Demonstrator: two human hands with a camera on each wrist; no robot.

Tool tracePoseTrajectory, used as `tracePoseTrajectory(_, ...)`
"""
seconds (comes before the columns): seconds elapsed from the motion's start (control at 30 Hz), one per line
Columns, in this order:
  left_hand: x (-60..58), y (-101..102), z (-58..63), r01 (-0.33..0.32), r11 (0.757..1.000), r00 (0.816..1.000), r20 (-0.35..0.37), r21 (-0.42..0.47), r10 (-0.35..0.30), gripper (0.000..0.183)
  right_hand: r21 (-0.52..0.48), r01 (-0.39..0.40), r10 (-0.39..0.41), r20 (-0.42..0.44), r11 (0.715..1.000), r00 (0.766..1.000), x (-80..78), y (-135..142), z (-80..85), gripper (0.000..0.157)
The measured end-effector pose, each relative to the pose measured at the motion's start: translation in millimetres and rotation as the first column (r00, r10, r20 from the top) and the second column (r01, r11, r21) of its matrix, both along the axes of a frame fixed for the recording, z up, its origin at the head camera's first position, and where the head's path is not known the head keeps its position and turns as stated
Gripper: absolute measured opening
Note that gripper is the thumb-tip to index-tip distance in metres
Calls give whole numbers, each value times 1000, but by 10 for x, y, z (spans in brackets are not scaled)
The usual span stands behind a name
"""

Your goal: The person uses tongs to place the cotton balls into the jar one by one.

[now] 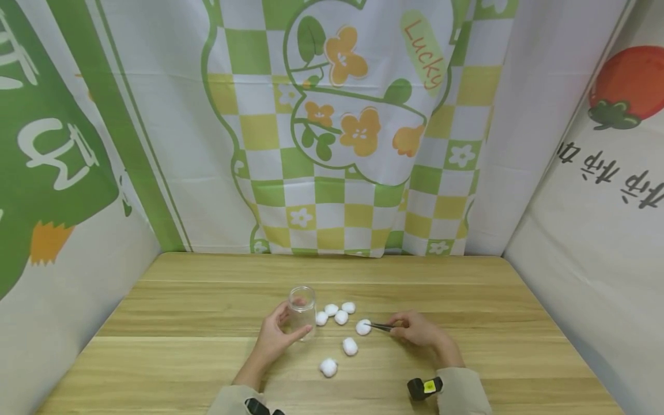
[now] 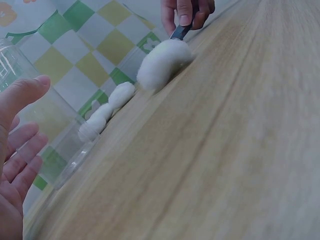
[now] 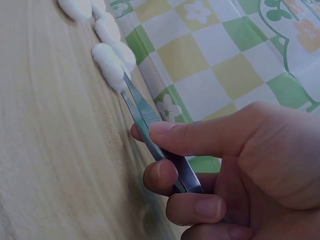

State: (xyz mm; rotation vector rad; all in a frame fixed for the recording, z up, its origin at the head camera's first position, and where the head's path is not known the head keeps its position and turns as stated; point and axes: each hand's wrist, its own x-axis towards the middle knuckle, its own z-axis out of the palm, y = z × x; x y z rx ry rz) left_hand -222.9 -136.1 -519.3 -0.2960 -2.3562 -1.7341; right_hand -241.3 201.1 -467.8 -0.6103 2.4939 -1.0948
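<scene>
My left hand holds a clear, lidless jar upright on the table, thumb on the near side and fingers around the far side. To the right, my right hand pinches metal tweezers between thumb and fingers. The tweezers' tips point left and meet a white cotton ball on the table; in the right wrist view they stand slightly apart against its end. Several more cotton balls cluster just right of the jar. Closer to me lie two others, one cotton ball and a nearer cotton ball.
The wooden table runs back to a green-and-yellow checked curtain. Printed white cloth hangs along both sides. Dark wrist devices sit on both forearms, the right wrist device bearing a yellow label.
</scene>
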Motion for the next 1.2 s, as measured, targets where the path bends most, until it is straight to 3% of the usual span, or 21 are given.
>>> tracePoseTrajectory(0.43, -14, -16, 7, -8, 1000, 1000, 23, 16, 7, 61, 22, -36, 38, -72, 999, 997, -41, -4, -38, 20)
tracePoseTrajectory(0.63, -17, -20, 2, -4, 1000, 1000, 11, 14, 4, 61, -1, -11, 11, -88, 1000, 996, -53, 22, -54, 23)
tracePoseTrajectory(0.83, -14, -19, -4, 5, 1000, 1000, -10, 11, -4, 61, 15, -10, 12, -157, 1000, 987, -70, 26, -57, 25)
tracePoseTrajectory(1.2, 4, -4, 4, 1, 1000, 1000, 19, 21, -2, 61, -16, 41, -44, -235, 999, 971, -43, 0, -32, 22)
